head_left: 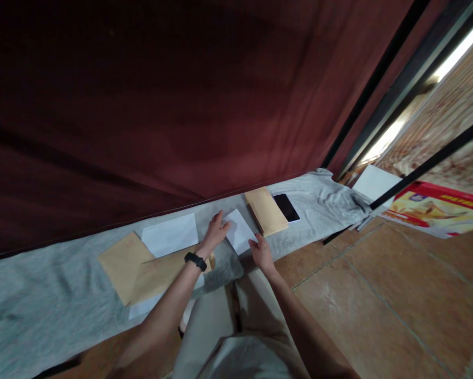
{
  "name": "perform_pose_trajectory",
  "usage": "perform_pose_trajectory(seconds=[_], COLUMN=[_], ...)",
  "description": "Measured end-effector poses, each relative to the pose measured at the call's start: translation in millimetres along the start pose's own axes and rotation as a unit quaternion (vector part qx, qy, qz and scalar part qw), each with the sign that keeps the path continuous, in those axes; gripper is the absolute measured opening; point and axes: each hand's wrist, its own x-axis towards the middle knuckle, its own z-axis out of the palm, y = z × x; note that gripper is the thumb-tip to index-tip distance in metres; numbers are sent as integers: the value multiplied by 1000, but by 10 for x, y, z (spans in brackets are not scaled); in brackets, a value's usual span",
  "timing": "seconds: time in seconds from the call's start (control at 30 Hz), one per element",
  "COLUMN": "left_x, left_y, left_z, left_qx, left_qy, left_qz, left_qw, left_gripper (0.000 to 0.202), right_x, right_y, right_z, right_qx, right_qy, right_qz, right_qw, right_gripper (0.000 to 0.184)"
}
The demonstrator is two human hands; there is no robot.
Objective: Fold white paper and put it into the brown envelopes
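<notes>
Grey cloth along a dark red curtain. Small white sheet flat at the cloth's centre. Left hand at its 9 o'clock edge, fingers released, spread on it. Right hand at 6 o'clock, fingers touching the near corner, pinch or not cannot tell. Brown envelopes at 8 o'clock, phone at 2.

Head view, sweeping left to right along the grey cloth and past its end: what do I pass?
In order: brown envelope → large white sheet → left hand → small white paper → stack of brown envelopes → black phone → white sheet on the floor → red poster.
</notes>
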Motion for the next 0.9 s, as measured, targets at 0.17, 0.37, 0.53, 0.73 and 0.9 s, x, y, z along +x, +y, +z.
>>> perform_pose_trajectory(seconds=[0.17,0.37,0.53,0.73,0.9], left_x=[-219,-503,-631,-710,-785], left_y=[72,221,305,418,376], left_z=[-200,-216,-142,-200,-161], left_qx=[-79,-148,-183,-201,-195], left_qy=[-73,-13,-9,-27,-26], left_qz=[18,14,-16,-18,8], left_qw=[994,989,983,979,980], left_gripper=[48,38,43,40,33], right_x=[32,-22,-59,-26,-63], right_y=[-50,-267,-270,-275,-277], right_z=[-390,-596,-626,-842,-881], right_qx=[196,424,381,302,346], right_qy=[-18,-66,-84,-27,-80], right_qz=[14,71,89,3,39], right_qw=[980,900,916,953,934], right_gripper=[22,41,34,28,35])
